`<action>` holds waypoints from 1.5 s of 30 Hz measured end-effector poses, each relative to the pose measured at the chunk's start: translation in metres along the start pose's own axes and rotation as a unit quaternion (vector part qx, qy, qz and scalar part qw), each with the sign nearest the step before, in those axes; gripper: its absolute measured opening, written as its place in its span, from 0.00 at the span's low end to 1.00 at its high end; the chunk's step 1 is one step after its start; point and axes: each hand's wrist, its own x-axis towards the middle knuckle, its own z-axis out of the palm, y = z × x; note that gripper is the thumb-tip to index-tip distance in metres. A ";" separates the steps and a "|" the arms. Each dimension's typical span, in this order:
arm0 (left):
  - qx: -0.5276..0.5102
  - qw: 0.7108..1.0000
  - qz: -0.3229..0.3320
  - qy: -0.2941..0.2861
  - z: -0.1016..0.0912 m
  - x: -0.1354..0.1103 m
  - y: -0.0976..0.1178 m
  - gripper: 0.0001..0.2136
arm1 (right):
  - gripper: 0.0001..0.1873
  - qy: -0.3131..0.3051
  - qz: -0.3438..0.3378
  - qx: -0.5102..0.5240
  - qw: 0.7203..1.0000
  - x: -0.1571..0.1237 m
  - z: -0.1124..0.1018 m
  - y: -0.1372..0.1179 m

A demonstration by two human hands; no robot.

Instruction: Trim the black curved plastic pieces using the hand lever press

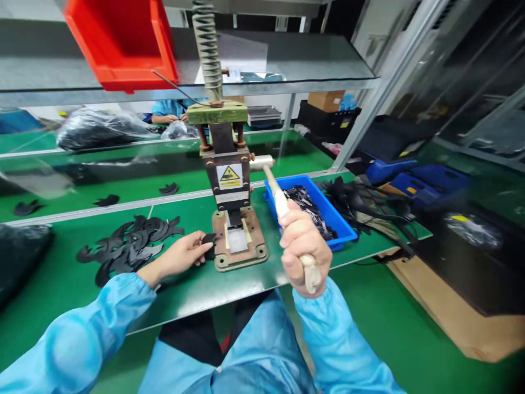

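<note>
My right hand (pixel 304 249) is wrapped round the pale lever handle (pixel 275 186) of a hand press (pixel 223 180). Between the thumb and fingers of my left hand (pixel 184 254) is a small black curved piece (pixel 208 245), at the left edge of the press's base plate (pixel 258 238). The press's ram points down at a light metal block (pixel 237 241) on that plate. Left of my left hand lies a heap of black curved pieces (pixel 135 241) on the green table.
A blue bin (pixel 348 232) of black parts stands right of the press, with dark strips (pixel 356 202) beyond it. A red bin (pixel 123 76) sits on the shelf above. Across the bench, a co-worker's hands (pixel 166 118) show near plastic bags (pixel 102 128).
</note>
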 end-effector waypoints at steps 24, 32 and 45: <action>0.029 0.981 -0.180 -0.071 0.015 0.073 0.097 0.14 | 0.13 0.036 -0.006 -0.029 0.999 0.001 0.006 0.001; 0.015 0.962 -0.264 -0.070 0.019 0.078 0.100 0.10 | 0.13 0.038 -0.003 -0.023 0.999 0.001 0.006 0.000; -0.009 0.971 -0.236 -0.041 0.022 0.057 0.090 0.12 | 0.09 0.002 -0.002 -0.027 1.000 0.003 0.000 -0.001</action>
